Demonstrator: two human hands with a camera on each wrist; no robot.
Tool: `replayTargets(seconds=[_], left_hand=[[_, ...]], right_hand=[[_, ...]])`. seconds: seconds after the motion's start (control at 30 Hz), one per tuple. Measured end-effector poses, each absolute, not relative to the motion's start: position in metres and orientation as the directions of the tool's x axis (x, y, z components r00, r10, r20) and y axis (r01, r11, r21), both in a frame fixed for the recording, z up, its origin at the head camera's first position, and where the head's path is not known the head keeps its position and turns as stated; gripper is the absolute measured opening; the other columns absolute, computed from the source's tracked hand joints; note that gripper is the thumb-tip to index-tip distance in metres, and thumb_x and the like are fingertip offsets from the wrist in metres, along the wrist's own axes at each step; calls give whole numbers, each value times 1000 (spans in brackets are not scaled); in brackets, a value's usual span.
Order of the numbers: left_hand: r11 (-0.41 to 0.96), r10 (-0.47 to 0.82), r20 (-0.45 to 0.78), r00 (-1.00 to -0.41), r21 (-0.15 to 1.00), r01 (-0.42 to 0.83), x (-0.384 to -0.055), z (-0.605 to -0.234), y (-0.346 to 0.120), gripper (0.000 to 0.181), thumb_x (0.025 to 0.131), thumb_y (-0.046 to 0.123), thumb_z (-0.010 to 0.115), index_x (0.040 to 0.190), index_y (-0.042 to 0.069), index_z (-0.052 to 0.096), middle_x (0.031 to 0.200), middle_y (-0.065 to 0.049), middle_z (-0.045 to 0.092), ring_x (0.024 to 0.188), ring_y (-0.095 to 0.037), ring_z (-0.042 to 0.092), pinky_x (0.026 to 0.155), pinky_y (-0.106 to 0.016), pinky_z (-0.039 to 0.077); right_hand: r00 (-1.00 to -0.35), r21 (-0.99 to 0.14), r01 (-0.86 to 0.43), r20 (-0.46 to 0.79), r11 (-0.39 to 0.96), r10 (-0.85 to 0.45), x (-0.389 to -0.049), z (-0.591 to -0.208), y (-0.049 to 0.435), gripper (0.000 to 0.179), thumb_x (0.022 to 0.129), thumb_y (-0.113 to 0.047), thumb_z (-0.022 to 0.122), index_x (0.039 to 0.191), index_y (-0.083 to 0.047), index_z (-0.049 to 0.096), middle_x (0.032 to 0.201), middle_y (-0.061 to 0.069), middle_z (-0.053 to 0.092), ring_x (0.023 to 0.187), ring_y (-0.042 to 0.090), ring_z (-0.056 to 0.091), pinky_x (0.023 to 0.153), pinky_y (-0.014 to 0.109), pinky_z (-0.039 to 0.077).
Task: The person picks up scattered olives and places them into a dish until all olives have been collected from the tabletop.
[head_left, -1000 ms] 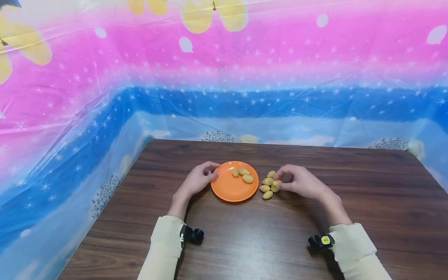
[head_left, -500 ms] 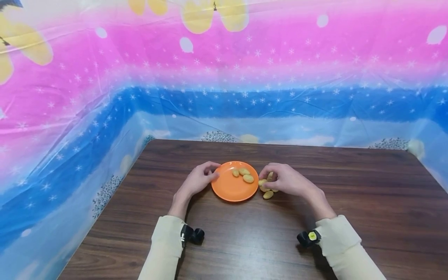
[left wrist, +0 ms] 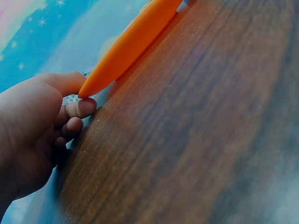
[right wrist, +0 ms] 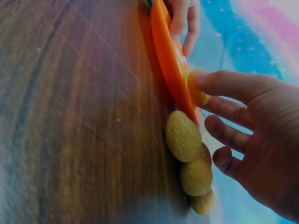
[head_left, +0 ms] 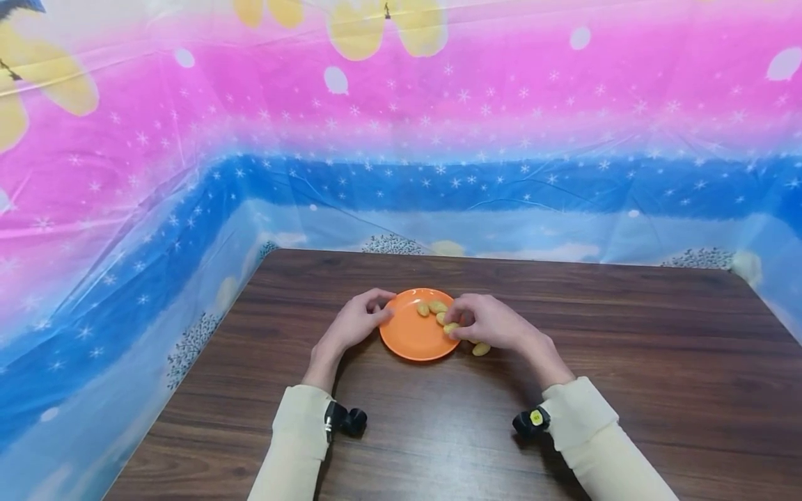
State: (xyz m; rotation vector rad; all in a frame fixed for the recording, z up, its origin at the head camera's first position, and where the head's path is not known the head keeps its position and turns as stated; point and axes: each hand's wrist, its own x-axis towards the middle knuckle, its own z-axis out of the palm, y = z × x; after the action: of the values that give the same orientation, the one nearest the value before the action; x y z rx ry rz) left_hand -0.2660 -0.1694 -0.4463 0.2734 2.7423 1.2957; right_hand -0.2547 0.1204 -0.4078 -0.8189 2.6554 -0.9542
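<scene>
An orange plate (head_left: 413,341) lies on the table, with several small yellow oval pieces (head_left: 436,306) on its far right part. They look like wrinkled nuts or dried fruit; the exact kind cannot be told. My left hand (head_left: 353,322) pinches the plate's left rim, thumb above and a finger below in the left wrist view. Over the right rim, my right hand (head_left: 498,323) holds one yellow oval piece (right wrist: 199,89) between thumb and fingers. Beside the plate, more loose pieces (right wrist: 183,136) lie on the table beneath that hand, which partly hides them in the head view.
The dark wood-grain table (head_left: 401,424) has its far edge against a pink and blue patterned cloth (head_left: 401,125). Black wrist cameras (head_left: 530,422) are strapped over both pale sleeves (head_left: 579,414).
My right hand has moved left from the loose pile to over the plate, bringing a yellow oval piece with it. The left hand has kept its grip on the rim.
</scene>
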Motion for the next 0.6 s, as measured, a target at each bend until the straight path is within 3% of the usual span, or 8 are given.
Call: replayTargets(seconds=[0.33, 0.6], left_hand=[[619, 207, -15, -978, 776, 119, -266, -446, -171, 33, 98, 35, 62, 131, 30, 61, 83, -4, 55, 72, -22, 52, 66, -31, 39], [617, 206, -18, -978, 778, 116, -266, -446, -169, 34, 98, 33, 62, 132, 29, 61, 83, -4, 56, 71, -20, 52, 66, -31, 39]], right_hand=[[-837, -563, -455, 7, 690, -547, -254, -409, 110, 19, 87, -27, 77, 105, -22, 72, 98, -7, 67, 86, 13, 58, 80, 34, 50], [-840, -518, -463, -3, 720, -543, -253, -410, 106, 17, 86, -27, 78, 101, -23, 73, 100, -8, 67, 85, 13, 56, 78, 32, 49]])
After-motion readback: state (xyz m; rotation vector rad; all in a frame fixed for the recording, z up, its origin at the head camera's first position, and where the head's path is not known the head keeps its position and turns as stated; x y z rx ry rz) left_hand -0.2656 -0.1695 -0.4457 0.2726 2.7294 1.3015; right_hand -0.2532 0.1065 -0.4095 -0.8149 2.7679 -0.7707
